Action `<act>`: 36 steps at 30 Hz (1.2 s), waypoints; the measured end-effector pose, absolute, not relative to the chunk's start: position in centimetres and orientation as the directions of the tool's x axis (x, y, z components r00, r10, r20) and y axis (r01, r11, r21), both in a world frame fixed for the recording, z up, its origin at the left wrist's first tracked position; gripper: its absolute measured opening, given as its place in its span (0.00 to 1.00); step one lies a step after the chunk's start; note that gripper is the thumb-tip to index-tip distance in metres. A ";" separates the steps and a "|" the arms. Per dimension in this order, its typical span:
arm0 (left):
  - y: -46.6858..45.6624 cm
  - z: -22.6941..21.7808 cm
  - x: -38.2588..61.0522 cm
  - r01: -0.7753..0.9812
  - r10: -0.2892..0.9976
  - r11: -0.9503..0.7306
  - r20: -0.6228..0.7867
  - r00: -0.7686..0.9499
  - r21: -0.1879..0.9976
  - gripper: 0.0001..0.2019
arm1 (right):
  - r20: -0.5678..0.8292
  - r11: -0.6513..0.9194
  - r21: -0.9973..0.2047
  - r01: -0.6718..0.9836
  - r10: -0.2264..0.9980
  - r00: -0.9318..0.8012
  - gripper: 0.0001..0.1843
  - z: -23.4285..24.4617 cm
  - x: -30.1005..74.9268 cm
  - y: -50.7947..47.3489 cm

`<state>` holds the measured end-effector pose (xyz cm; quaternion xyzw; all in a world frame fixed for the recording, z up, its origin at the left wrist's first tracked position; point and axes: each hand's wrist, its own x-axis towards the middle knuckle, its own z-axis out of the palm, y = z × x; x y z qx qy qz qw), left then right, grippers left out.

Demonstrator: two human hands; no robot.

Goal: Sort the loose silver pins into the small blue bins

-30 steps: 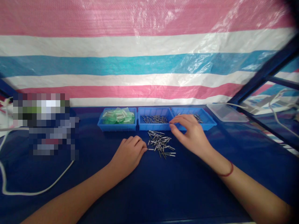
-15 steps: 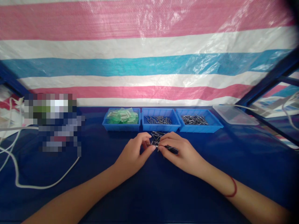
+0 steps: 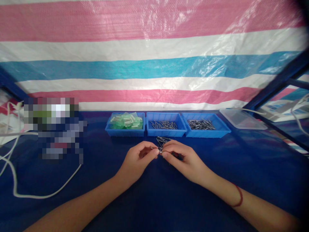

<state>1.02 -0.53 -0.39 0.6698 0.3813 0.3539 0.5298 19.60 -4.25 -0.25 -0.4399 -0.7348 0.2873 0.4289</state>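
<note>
My left hand [image 3: 138, 160] is closed in a pinch, thumb against fingertips, on a slim metal piece whose exact kind is too small to tell. Almost touching it, my right hand [image 3: 184, 158] pinches at the same spot, where a shiny metal bit [image 3: 160, 149] shows between the fingertips. Just behind and partly under the right hand lies a pile of thin dark metal rods [image 3: 162, 139]. Beyond the hands stands a blue bin [image 3: 166, 132] with similar slim metal pieces [image 3: 165, 125] inside.
To the right, another blue bin [image 3: 210, 133] holds metal pieces; the left bin [image 3: 125, 132] holds green-tinted plastic packets [image 3: 126, 121]. A translucent lid [image 3: 242, 119] lies at the back right. A white cable [image 3: 36, 196] loops across the blue table [image 3: 154, 206] at left, near a blurred-out area.
My left fingertips have closed in and moved slightly down. The right fingers have drawn together toward the left fingertips. The bins and the pile have stayed where they were.
</note>
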 end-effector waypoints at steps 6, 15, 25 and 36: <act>-0.6 -0.6 0.9 0.161 0.884 -0.171 0.079 0.461 0.972 0.08 | 0.382 0.451 -0.789 0.417 0.892 -0.243 0.08 -0.6 19.5 -4.2; -0.6 -0.5 1.0 0.123 0.881 -0.167 0.092 0.465 0.978 0.06 | 0.398 0.444 -0.803 0.398 0.896 -0.196 0.04 -0.8 19.3 -4.3; -0.5 -0.9 0.9 0.206 0.867 -0.244 0.118 0.483 0.948 0.06 | 0.420 0.430 -0.798 0.423 0.899 -0.121 0.02 -0.8 19.4 -4.4; -0.4 -0.4 0.9 0.420 0.762 -0.529 0.195 0.617 0.737 0.07 | 0.702 0.277 -0.444 0.852 0.699 0.138 0.06 2.5 29.0 -1.0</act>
